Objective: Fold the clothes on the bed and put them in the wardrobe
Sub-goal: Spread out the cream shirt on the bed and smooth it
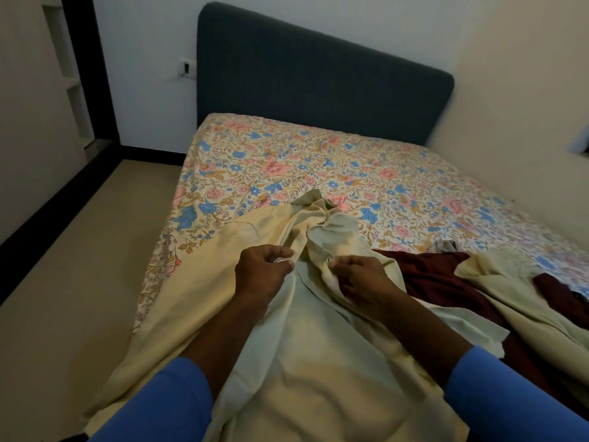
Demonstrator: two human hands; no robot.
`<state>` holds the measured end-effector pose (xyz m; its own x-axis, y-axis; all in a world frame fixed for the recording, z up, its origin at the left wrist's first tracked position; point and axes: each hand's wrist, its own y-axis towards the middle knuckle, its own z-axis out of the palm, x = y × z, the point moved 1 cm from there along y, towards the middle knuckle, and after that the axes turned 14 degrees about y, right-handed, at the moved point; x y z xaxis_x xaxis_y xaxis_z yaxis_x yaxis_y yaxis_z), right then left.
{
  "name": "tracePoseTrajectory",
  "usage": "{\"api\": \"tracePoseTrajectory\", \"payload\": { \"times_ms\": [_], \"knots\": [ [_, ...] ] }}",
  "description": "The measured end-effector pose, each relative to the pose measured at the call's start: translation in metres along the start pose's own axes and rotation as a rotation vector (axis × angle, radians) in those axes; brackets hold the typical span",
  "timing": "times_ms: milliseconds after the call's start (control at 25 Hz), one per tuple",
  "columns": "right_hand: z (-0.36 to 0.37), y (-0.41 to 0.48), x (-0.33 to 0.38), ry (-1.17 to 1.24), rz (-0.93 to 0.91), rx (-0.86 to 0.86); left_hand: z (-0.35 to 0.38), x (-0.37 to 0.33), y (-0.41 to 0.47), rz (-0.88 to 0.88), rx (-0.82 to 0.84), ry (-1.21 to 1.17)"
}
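Blue sleeves (159,406), left hand (262,270) and right hand (363,279) each clenched on cream garment (306,362), floral bed (318,161).

— What is seen beyond the fingers (280,250)?
— A dark blue upholstered headboard (318,81) is set against a white wall (149,43).
— And left of them?
— A beige floor (79,266) is seen, edged by dark skirting (54,218); a wall socket (186,67) is mounted farther back.

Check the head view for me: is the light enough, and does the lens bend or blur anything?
Head view: dim, warm light, no glare. Head view: wide-angle bending curves the headboard and the edges of the floral sheet. Head view: left hand and right hand are sharp enough on the cream garment; the maroon cloth loses detail in shadow, and the sheet's far right looks soft.
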<state>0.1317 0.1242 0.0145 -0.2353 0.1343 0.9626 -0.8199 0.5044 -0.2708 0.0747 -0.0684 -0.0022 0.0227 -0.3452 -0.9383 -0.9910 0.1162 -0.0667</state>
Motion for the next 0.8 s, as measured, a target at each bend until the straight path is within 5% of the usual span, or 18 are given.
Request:
{"api": "tracePoseTrajectory", "payload": {
  "times_ms": [120,320,520,800],
  "knots": [
    [-0.002,-0.026,-0.014,0.324,0.250,0.057,0.009,0.001,-0.008,0.068,0.029,-0.007],
    [0.014,-0.024,-0.028,0.523,0.199,0.114,0.025,0.000,-0.021,0.065,0.171,-0.162],
    [0.015,-0.018,-0.033,0.544,0.139,0.170,0.026,0.003,-0.022,0.216,0.177,-0.033],
    [0.014,-0.014,-0.028,0.488,0.096,0.243,0.015,-0.003,-0.023,0.397,-0.227,0.359]
  ]
}}
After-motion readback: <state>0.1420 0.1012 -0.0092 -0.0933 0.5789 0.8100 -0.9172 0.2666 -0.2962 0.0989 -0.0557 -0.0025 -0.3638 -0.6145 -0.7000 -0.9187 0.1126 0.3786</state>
